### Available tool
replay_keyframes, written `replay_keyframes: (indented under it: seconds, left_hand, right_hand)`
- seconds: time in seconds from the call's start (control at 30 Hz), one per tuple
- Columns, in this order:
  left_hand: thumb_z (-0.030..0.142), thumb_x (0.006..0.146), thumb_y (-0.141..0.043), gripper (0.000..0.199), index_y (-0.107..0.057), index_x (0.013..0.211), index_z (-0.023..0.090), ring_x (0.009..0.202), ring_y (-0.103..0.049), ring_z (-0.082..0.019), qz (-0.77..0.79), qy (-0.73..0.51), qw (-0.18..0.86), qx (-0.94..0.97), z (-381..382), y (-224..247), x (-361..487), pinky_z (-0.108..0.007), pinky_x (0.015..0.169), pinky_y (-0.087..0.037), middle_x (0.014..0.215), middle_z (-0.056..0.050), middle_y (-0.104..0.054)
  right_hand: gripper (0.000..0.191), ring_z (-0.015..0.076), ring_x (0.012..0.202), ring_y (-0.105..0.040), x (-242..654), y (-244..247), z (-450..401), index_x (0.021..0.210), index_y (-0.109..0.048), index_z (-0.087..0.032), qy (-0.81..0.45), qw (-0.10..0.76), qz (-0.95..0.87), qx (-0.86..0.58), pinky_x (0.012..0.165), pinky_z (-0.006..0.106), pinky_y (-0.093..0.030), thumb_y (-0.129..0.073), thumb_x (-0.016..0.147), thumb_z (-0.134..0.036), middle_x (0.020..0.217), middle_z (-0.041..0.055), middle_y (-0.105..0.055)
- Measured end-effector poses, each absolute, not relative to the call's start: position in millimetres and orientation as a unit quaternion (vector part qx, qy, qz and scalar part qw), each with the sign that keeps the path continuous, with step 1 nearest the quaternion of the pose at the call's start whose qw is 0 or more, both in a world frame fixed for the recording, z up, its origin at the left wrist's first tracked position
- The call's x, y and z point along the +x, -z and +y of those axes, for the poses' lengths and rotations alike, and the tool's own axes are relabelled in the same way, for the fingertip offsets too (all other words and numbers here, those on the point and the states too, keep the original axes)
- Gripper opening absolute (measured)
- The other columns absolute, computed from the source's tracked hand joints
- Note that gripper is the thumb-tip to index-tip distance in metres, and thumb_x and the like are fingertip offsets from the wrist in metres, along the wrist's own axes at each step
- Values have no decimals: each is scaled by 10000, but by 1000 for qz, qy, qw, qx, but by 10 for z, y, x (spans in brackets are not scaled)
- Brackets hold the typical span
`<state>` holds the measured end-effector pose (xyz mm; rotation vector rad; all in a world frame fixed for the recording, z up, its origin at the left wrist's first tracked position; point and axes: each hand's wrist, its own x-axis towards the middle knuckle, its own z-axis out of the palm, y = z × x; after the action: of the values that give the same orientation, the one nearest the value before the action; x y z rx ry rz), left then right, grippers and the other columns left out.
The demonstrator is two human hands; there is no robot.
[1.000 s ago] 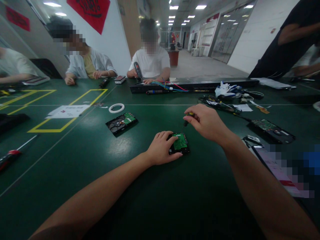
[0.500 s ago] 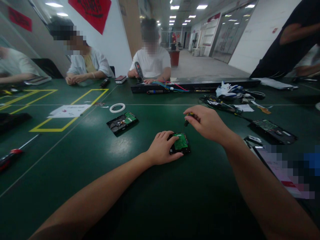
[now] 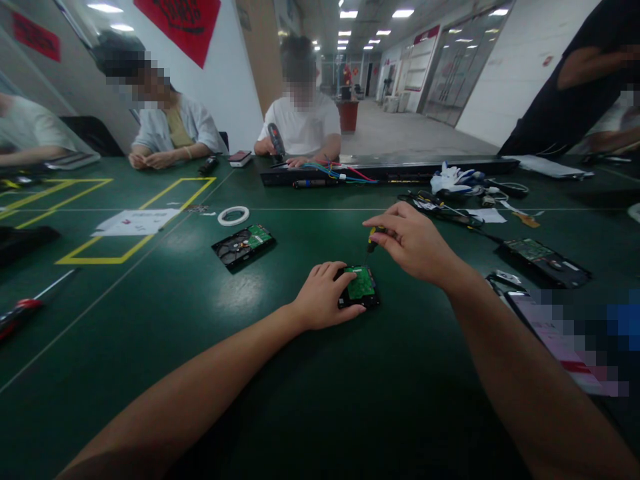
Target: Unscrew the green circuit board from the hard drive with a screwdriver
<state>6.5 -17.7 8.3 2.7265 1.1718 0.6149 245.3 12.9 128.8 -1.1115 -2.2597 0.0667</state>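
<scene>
A small hard drive [image 3: 367, 285] lies on the green table with its green circuit board facing up. Across its left side rests my left hand [image 3: 327, 293], the thumb along the near edge and the fingers over the far edge and board, gripping it against the table. My right hand [image 3: 407, 243] is closed around the handle of a small black-and-yellow screwdriver [image 3: 371, 243], forefinger stretched out past it. The thin shaft points down at the drive's far edge; whether the tip touches a screw is too small to tell.
Another hard drive [image 3: 244, 247] and a white tape ring [image 3: 233, 215] lie left of centre. A red-and-black screwdriver [image 3: 25, 307] is at far left. Cables [image 3: 435, 205], gloves [image 3: 455, 179] and a third drive [image 3: 546, 261] lie right. Across the table, a person holds a power drill [image 3: 276, 141].
The fingers of my right hand have shifted on the screwdriver handle, showing more of its yellow. The hand has moved slightly left. My left hand and the drive stay in place.
</scene>
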Motion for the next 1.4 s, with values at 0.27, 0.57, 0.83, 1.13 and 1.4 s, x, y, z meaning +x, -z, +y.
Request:
replay_keyframes:
  seconds: [0.27,0.57,0.83,1.13,1.4]
  left_hand:
    - [714,930,-657,752,-582,1480,206,1362,-525,-396,384,-198,48,900,-170,-71,61,-592,1134,-441,1482,-191,-543]
    - [720,921,-665,752,-588,1476,219,1369,-523,-395,384,-202,47,900,-155,-33,55,-588,1142,-439,1489,-181,-539]
    - [701,922,-676,737,-583,1476,224,1365,-524,-397,381,-208,51,899,-159,-40,53,-596,1138,-440,1486,-179,-540]
    - [699,921,-678,738,-583,1473,218,1355,-529,-402,379,-213,51,899,-161,-36,58,-602,1132,-439,1477,-186,-547]
    - [693,927,-671,730,-593,1465,205,1354,-532,-401,382,-207,50,899,-176,-66,64,-593,1128,-441,1470,-195,-551]
  right_hand:
    - [326,239,839,-675,2456,-1245,136,1220,-607,-200,-98,360,-812,-449,788,405,-515,-719,915,-227,1142,116,-714]
    - [219,233,769,-681,2459,-1266,133,1095,-625,-218,-77,350,-818,-450,719,386,-511,-737,911,-259,1008,83,-739]
    - [211,208,737,-680,2443,-1272,118,1117,-608,-222,-67,341,-824,-448,711,371,-510,-698,929,-251,1061,87,-744]
    - [180,208,711,-680,2438,-1290,97,1087,-645,-202,-46,342,-820,-457,702,359,-502,-693,916,-227,936,73,-751]
    - [165,235,755,-686,2450,-1276,113,1096,-694,-204,-7,336,-830,-445,721,374,-489,-693,934,-233,952,80,-766]
